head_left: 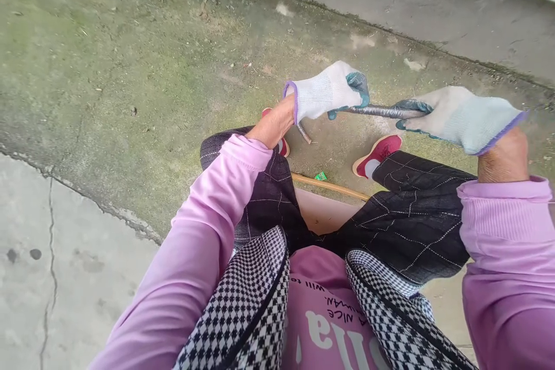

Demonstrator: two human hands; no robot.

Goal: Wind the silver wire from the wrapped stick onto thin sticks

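Both my hands wear white knit gloves with grey-green coated fingers. My left hand [326, 92] is closed round one end of a thin grey stick [381, 111]. The stick's bent lower end pokes out below that glove, by the wrist. My right hand [455, 117] is closed round the other end. The stick lies about level between the two hands, held in the air above my knees. I am seated, in pink sleeves and dark checked trousers.
Below lies mossy, cracked concrete ground [130, 69] with a paler slab at the left. My red shoes [378, 153] rest on it. A thin wooden rod [329, 186] and a small green scrap [321, 176] lie between my legs, by a pink seat edge [321, 214].
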